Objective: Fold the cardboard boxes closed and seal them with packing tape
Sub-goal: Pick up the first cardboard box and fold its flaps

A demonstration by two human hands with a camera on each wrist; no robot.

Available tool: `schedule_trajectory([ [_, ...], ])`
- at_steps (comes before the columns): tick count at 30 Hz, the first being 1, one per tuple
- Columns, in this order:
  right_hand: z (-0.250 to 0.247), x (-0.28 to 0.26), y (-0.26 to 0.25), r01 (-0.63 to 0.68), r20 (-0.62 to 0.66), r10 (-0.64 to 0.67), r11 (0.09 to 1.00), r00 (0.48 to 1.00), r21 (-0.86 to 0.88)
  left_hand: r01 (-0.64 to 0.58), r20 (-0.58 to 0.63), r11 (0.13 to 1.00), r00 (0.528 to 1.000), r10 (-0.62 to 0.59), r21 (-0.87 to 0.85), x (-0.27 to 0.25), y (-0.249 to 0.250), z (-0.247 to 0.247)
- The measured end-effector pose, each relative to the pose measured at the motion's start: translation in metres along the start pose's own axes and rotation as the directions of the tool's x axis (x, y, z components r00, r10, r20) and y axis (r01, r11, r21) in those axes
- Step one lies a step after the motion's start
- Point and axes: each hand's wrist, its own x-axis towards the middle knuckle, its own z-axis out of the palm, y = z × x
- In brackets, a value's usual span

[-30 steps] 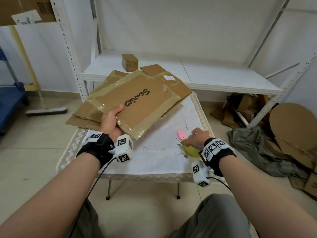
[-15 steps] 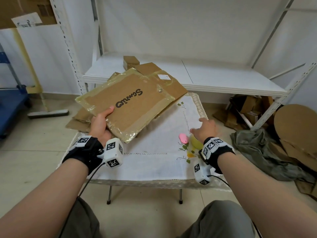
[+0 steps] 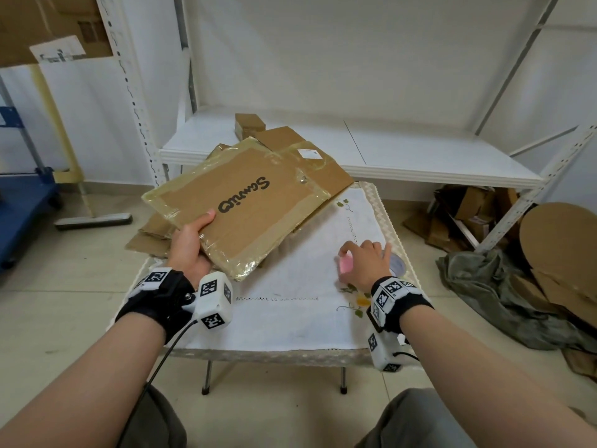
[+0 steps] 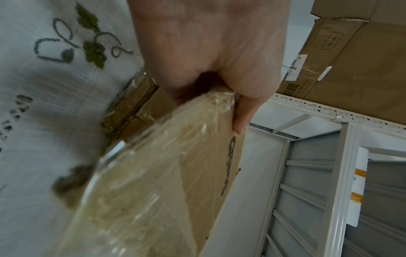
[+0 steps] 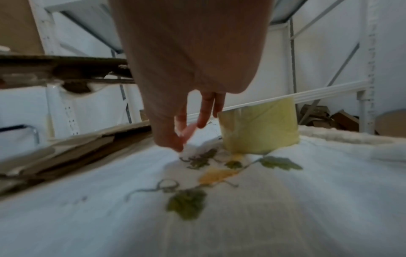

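**Flattened box lifted in our left hand, right hand at the pink object**

We hold one flattened cardboard box [image 3: 245,208], its edges wrapped in clear tape, by its near corner in our left hand [image 3: 190,244]: thumb on top beside the printed lettering, fingers curled beneath. It is tilted up above the other flattened cardboard pieces [image 3: 151,234] at the table's far left; how many lie there we cannot count. The left wrist view adds what the head view hides: the thumb [image 4: 241,111] pressed on the taped edge and more cardboard [image 4: 140,107] lying underneath on the cloth.

Our right hand [image 3: 365,263] is at a small pink object [image 3: 345,265] on the white embroidered tablecloth [image 3: 290,318]. In the right wrist view the thumb and fingers [image 5: 204,111] pinch that pink object [image 5: 189,130]; it is too blurred to identify. The same view shows one roll of yellowish packing tape [image 5: 259,127] standing just beyond the hand, where the head view shows only a sliver of the roll [image 3: 395,263] behind the knuckles.

One small closed cardboard box [image 3: 249,124] sits on the white shelf [image 3: 420,153] behind the table.
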Motion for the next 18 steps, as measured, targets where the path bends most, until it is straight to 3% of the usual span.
schedule_trajectory([
  [3,-0.013,0.002,0.004,-0.063,-0.149,0.107,0.959,0.983,0.277,0.01,-0.01,1.0,1.0,-0.01,-0.013,-0.002,-0.002,0.003],
  [6,-0.028,0.0,0.018,-0.126,-0.261,0.272,0.876,0.926,0.465,0.028,-0.006,0.999,1.0,-0.028,-0.023,-0.006,-0.003,0.008],
  [10,-0.032,-0.008,0.035,-0.269,-0.129,0.362,0.848,0.923,0.456,0.046,-0.011,0.999,0.999,-0.046,-0.027,-0.013,-0.005,0.015],
  [12,-0.027,-0.011,0.041,-0.258,-0.1,0.337,0.852,0.936,0.455,0.048,-0.01,0.999,0.999,-0.048,-0.026,-0.016,-0.006,0.019],
  [16,-0.015,-0.017,0.045,-0.13,-0.02,0.142,0.946,0.99,0.297,0.053,-0.003,0.998,0.999,-0.053,-0.02,-0.022,-0.006,0.025],
  [18,-0.012,-0.016,0.042,-0.117,-0.027,0.129,0.956,0.991,0.27,0.055,-0.01,0.999,0.998,-0.055,0.0,-0.023,-0.003,0.023],
])
